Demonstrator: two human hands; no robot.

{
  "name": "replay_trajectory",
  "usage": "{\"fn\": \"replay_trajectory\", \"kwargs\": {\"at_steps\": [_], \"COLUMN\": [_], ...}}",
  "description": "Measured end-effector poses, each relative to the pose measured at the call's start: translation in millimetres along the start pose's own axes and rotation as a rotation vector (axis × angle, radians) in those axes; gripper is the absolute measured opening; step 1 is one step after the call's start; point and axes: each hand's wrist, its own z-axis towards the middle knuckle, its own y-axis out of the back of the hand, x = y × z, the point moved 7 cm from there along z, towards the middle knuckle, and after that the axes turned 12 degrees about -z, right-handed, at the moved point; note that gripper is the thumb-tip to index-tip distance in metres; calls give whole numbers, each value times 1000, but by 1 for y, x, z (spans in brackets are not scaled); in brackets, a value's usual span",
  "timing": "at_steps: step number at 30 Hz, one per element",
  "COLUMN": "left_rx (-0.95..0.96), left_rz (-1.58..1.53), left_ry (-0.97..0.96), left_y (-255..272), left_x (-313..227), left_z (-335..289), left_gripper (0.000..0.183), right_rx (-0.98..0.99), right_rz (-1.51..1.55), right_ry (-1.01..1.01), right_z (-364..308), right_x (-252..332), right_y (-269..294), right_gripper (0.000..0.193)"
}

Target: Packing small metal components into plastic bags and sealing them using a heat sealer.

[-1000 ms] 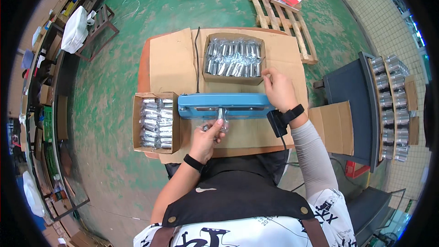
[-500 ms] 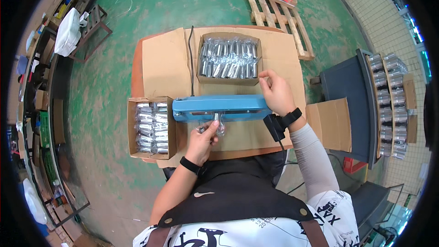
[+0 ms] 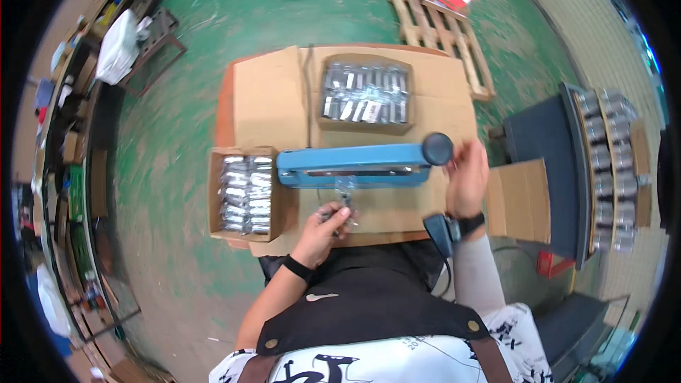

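Note:
My left hand (image 3: 323,232) is closed on a shiny metal tube in a clear plastic bag (image 3: 345,186). The bag's upper end reaches the front edge of a blue bar-type heat sealer (image 3: 355,159), and the fingers hide much of the tube. At the sealer's right end stands a round black knob (image 3: 438,149). Just right of it is my right hand (image 3: 467,177), blurred, with loosely bent fingers apart and nothing visible in them. A black device is strapped to that wrist.
Bagged metal tubes fill a cardboard box (image 3: 365,128) behind the sealer and another box (image 3: 277,198) at its left. Cardboard sheets (image 3: 266,99) cover the table. A dark cart (image 3: 543,142) with racks of metal cylinders (image 3: 603,170) stands right; a wooden pallet (image 3: 440,32) lies beyond.
My right hand has left the sealer's right end and moved right and down, uncovering the black knob. My left hand has drawn the bagged tube slightly toward me. The whole view has shifted slightly.

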Motion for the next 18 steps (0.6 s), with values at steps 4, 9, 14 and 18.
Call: {"fn": "replay_trajectory", "kwargs": {"at_steps": [4, 9, 14, 18], "left_rx": [107, 487, 383, 228], "left_rz": [126, 117, -357, -161], "left_ry": [86, 112, -43, -370], "left_y": [-16, -49, -35, -10], "left_x": [8, 58, 35, -9], "left_z": [-7, 3, -29, -54], "left_gripper": [30, 42, 44, 79], "right_rx": [636, 1143, 1290, 1295], "right_rz": [-418, -414, -498, -397], "right_ry": [-275, -315, -81, 129], "right_z": [-53, -129, -144, -155], "right_x": [-80, -107, -86, -37], "right_y": [12, -47, -100, -166], "right_gripper": [24, 72, 40, 43]}}
